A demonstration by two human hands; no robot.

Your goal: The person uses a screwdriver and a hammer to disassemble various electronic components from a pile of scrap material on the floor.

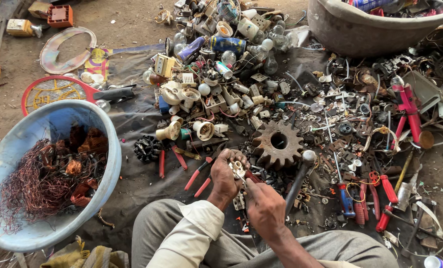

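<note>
Down on the dark ground sheet [142, 119], between the person's knees, both hands meet over one small whitish electrical fitting [237, 169]. The left hand [225, 174] has its fingers [230, 158] curled closed around the fitting, holding it up off the sheet, while the right hand [264, 207] is closed on a small tool with a dark red handle [252, 176], whose tip, as far as the view shows, sits right against the fitting; the tool's working end is hidden by the fingers, so its kind cannot be told. By the look of it, the step in hand is prying or unscrewing the fitting to take it apart, and the next move seems to call for a steady grip from the left hand and a careful, well-aimed push or twist from the right so the tip does not slip toward the holding fingers. Just beyond the hands lies a rusty gear wheel [278, 143], with a hammer [300, 173] leaning just to the right of it. Red-handled pliers [199, 174] lie just left of the left hand. Farther left stands a blue basin [113, 164] holding tangled copper wire [30, 186]. A heap of sockets and bulbs [216, 64] spreads across the sheet beyond.
</note>
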